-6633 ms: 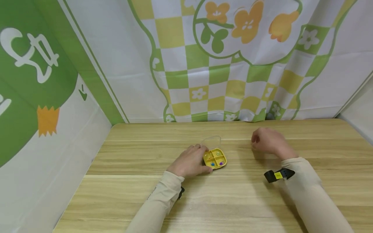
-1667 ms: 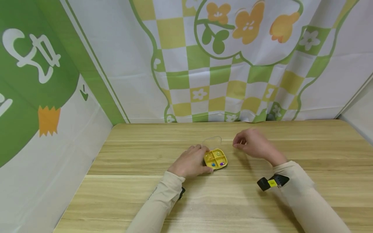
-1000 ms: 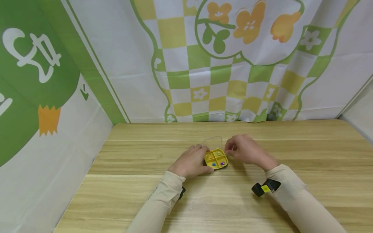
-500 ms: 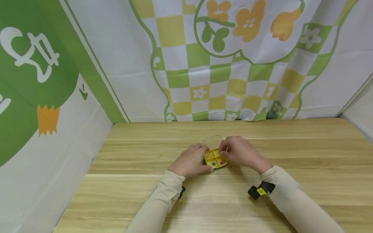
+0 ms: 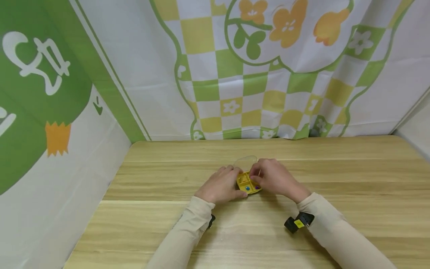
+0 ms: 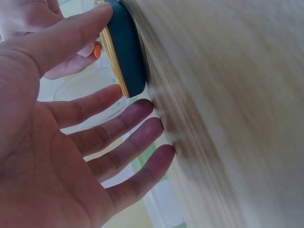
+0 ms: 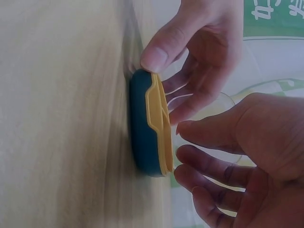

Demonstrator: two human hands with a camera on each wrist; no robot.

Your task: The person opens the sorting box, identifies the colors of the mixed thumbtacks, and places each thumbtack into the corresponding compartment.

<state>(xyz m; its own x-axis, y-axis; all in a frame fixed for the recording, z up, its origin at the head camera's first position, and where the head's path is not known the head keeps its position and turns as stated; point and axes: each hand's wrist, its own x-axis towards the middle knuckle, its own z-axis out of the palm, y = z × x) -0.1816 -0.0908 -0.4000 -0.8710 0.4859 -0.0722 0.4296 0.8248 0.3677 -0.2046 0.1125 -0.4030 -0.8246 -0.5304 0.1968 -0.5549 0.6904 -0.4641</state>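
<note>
A small pill box [image 5: 244, 184] with a yellow divided tray and a dark teal base [image 7: 145, 128] lies on the table, its clear lid [image 5: 245, 161] raised at the back. My left hand [image 5: 220, 185] holds the box from the left, thumb at the front edge and index finger at the back. A blue bead [image 5: 247, 188] sits in the front left compartment, a purple one [image 5: 257, 187] in the front right. My right hand [image 5: 276, 178] is over the back right compartment, hiding it. Its fingertips pinch a small orange piece [image 6: 97, 51], mostly covered.
The wood-grain table [image 5: 161, 168] stretches around both hands. A patterned curtain [image 5: 231, 89] hangs along the back edge, and a green and white panel [image 5: 43, 97] stands on the left. Each wrist wears a black strap.
My right hand has moved left from the table's right side to the box, its fingertips ending over the back right compartment. My left hand has stayed on the box.
</note>
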